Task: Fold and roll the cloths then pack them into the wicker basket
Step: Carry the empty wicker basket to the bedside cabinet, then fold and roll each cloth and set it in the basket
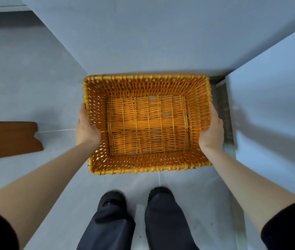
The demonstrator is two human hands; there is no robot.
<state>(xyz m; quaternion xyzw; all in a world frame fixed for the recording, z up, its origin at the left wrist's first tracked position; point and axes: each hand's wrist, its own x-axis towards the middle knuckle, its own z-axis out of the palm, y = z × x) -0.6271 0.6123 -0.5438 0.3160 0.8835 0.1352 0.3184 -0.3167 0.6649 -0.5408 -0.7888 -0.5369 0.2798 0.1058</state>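
An orange rectangular wicker basket (146, 168) is held level in front of me, above a grey tiled floor. Nothing lies inside it; its woven bottom shows. My left hand (86, 129) grips the left rim, thumb inside the wall and fingers outside. On the opposite side my right hand (212, 129) grips the right rim the same way. No cloths are in view.
A white wall or cabinet face (161, 42) rises just behind the basket, and a white panel (273, 114) stands close on the right. A brown wooden piece (7, 139) juts in at the left. My legs and dark shoes (135, 201) are below.
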